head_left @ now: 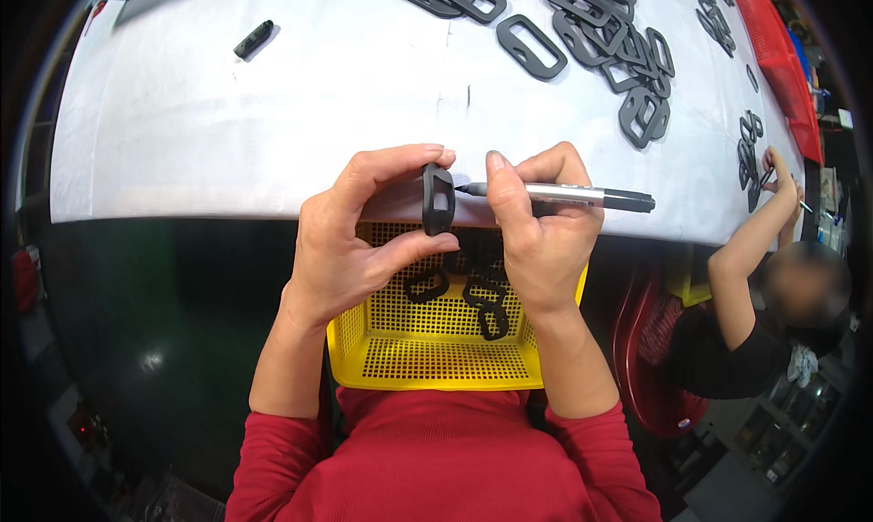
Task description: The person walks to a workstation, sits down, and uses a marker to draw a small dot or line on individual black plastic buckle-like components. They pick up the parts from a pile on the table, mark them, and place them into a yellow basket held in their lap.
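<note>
Between the thumb and fingers of my left hand (350, 222) a black oval plastic frame (438, 199) stands on edge, its opening partly turned toward me. My right hand (546, 222) grips a silver marker pen (573, 195) like a writing tool. The pen's dark tip points left and is at or very close to the frame's right side; whether it touches cannot be made out. Below both hands a yellow perforated basket (436, 381) rests at my lap, with several black frames (485, 295) lying inside. Its far part is hidden by my hands.
A heap of black frames (600, 22) covers the table's far right, with one frame (532, 46) at its edge. The black pen cap (254, 40) lies far left on the white tabletop (273, 113). At right a co-worker (737, 313) handles similar pieces near red baskets (777, 58).
</note>
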Tool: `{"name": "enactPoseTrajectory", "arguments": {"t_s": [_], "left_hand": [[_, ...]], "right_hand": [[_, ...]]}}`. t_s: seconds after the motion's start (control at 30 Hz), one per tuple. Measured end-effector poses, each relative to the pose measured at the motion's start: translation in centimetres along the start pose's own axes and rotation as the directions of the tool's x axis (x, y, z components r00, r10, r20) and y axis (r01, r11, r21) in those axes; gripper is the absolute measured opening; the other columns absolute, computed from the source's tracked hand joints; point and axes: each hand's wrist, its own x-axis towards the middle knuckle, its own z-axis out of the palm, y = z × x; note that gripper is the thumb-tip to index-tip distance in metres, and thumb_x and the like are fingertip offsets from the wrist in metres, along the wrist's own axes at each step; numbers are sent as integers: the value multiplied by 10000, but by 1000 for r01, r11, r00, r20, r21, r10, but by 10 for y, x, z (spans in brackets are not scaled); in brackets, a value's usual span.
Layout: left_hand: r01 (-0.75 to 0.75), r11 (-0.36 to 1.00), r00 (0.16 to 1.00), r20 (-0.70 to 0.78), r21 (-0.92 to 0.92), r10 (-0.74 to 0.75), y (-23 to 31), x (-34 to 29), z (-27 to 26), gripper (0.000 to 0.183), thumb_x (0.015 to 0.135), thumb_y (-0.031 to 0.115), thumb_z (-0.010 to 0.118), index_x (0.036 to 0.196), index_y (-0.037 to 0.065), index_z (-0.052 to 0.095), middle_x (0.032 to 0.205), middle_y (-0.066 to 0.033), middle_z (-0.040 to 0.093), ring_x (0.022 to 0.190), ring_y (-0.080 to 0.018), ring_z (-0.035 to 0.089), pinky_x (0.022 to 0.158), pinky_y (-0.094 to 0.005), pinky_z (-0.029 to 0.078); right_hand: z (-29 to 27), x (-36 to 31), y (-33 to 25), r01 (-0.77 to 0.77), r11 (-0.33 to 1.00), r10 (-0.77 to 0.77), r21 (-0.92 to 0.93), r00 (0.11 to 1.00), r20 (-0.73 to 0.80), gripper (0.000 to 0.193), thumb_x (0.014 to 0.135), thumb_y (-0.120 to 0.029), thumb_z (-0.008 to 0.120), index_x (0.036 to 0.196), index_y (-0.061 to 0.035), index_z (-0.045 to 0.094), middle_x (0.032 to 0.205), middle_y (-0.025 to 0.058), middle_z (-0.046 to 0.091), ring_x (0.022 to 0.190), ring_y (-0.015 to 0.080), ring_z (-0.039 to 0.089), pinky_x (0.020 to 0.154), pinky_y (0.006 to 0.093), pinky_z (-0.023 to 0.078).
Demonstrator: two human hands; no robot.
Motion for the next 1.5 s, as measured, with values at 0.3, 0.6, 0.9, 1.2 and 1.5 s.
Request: {"name": "enactPoseTrajectory", "arguments": {"t_s": [0.3,0.6,0.9,1.2,1.5], "left_hand": [[-2,1000,1000,-4,17,2,-1,0,0,558,608,44,761,1108,49,514,1051,-86,602,962,-190,597,818,-289,498],[-36,999,999,2,21,36,-3,0,0,555,609,40,760,1106,44,513,1052,-87,601,958,-190,599,809,-285,500],[49,998,982,186,-26,-43,6,3,-14,614,652,-4,715,1197,-13,433,1113,-147,547,1056,-212,531,885,-324,445],[395,754,909,341,-525,-238,22,13,-19,761,668,176,753,1296,5,359,1132,-132,553,1026,-204,547,891,-322,434],[-321,938,947,-13,-128,322,9,16,1,677,613,55,762,1210,-20,451,1194,-180,513,1159,-281,460,990,-391,346]], "right_hand": [[1,0,1,3,1000,-3,12,1000,16,204,780,-53,629,660,-39,464,523,-11,510,466,15,474,401,161,349],[2,0,-3,-6,1000,7,-13,1000,23,205,782,-53,627,663,-41,461,527,-7,512,468,18,489,399,157,358],[-8,2,2,36,944,-31,328,999,-23,88,820,-85,613,801,-16,561,735,41,581,619,50,511,537,169,416],[-17,19,-6,199,921,-307,334,899,311,179,713,24,656,869,-57,626,807,40,641,729,103,589,600,194,440],[-12,13,-14,-437,618,280,654,899,336,136,798,-71,632,905,-76,549,766,80,645,564,45,508,524,152,419]]}}
